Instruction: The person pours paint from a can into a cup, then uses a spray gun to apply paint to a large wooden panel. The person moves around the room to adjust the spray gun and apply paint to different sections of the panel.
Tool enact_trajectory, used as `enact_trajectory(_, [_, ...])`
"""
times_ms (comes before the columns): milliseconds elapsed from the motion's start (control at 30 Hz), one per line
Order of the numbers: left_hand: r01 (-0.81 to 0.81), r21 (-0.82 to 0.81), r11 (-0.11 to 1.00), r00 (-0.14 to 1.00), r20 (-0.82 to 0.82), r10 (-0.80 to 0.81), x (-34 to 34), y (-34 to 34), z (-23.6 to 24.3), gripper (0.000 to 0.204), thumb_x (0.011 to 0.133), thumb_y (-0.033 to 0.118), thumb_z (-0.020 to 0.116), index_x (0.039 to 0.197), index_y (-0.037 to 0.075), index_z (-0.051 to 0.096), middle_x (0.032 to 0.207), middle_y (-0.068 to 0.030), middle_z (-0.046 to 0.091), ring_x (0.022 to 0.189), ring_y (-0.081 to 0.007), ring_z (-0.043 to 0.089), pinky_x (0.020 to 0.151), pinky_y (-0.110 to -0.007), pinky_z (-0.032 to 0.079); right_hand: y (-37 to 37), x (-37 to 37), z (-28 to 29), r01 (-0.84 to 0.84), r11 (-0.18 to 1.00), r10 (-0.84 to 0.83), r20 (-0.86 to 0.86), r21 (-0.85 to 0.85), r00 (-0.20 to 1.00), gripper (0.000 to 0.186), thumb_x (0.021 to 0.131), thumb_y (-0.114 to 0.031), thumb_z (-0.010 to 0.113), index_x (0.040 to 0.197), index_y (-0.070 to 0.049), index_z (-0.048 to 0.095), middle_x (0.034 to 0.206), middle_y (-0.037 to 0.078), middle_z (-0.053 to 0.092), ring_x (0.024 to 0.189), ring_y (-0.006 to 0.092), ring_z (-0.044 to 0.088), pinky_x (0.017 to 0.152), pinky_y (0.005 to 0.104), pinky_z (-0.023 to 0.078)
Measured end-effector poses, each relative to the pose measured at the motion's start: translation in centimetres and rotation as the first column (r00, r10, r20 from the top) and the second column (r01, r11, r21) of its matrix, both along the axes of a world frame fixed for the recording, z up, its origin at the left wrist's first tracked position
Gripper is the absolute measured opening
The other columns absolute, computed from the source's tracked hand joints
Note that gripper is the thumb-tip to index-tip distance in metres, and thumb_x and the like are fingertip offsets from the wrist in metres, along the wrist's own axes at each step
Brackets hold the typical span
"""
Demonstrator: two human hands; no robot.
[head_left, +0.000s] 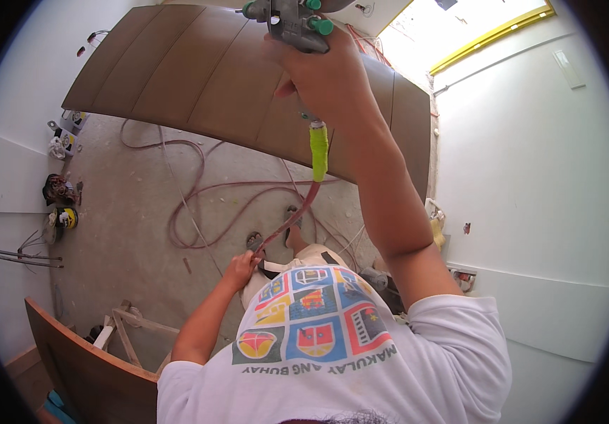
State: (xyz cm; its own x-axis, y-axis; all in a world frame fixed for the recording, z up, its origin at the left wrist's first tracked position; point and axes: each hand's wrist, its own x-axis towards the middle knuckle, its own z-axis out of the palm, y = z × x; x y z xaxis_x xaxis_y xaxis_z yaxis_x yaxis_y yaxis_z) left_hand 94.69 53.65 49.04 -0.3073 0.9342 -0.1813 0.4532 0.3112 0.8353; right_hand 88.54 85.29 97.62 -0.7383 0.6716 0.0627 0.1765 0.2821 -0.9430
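Note:
My right hand (329, 81) is raised at the top, closed round the handle of a grey spray gun (291, 27) with green knobs. The gun's upper part runs out of the picture. Below the handle hangs a hose end wrapped in bright yellow-green tape (319, 154). From there the reddish air hose (291, 225) slopes down to my left hand (241, 269), whose fingers are closed on it by my hip. Beyond the gun stretches a wide brown panel (198, 74) with grooves across it, raised above the floor. I cannot tell whether spray is coming out.
Loops of hose (195, 191) lie over the dusty concrete floor (127, 212) near my feet. Along the left wall stand cans (67, 218) and cables (18, 254). A second brown panel (85, 364) rests on a wooden stand (131, 336) at lower left. A white wall (523, 184) bounds the right.

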Motion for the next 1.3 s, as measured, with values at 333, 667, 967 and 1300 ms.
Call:
enact_trajectory(333, [-0.642,-0.729,0.239,-0.037,0.341,0.939,0.8,-12.1,-5.7,0.05,0.101,0.041,0.057,0.139,0.008,0.059,0.134,-0.0148,0.062,0.121,-0.0252,0.06,0.105,-0.038,0.043,-0.2,10.4,-5.0,-0.131,0.991,0.131,-0.015,0.017,0.991,0.056,0.095,-0.012,0.069,0.148,-0.01,0.051,0.091,0.009,0.068,0.074,0.0182,0.063,0.067,0.0346,0.053])
enact_trajectory(667, [0.073,-0.7,0.711,0.87,0.393,0.299,-0.2,1.3,-0.7,0.039,0.101,0.037,0.057,0.126,0.008,0.061,0.114,-0.0097,0.057,0.103,-0.0201,0.055,0.089,-0.034,0.041,-4.0,29.6,-14.5,0.03,0.998,-0.038,0.127,0.061,0.991,0.066,0.086,-0.001,0.064,0.15,-0.006,0.046,0.115,0.022,0.062,0.105,0.0417,0.064,0.088,0.0487,0.053])
enact_trajectory(967, [0.401,-0.701,0.59,0.912,0.366,-0.185,4.6,11.3,2.2,0.03,0.101,0.034,0.057,0.114,0.008,0.062,0.096,-0.0052,0.053,0.086,-0.0155,0.051,0.076,-0.031,0.038,-8.8,44.2,-18.3,0.369,0.929,-0.367,0.194,0.024,0.91,0.076,0.082,-0.005,0.074,0.151,-0.004,0.042,0.118,0.02,0.06,0.108,0.0399,0.064,0.089,0.0471,0.053])
enact_trajectory(1300, [0.457,-0.761,0.461,0.872,0.281,-0.401,15.6,13.5,9.4,0.024,0.102,0.031,0.058,0.101,0.007,0.064,0.076,-0.0002,0.048,0.068,-0.0103,0.047,0.06,-0.028,0.035,-15.8,61.2,-22.0,0.675,0.737,-0.675,0.072,0.032,0.734,0.072,0.085,-0.006,0.069,0.152,-0.006,0.042,0.115,0.021,0.06,0.105,0.0406,0.064,0.089,0.048,0.051])
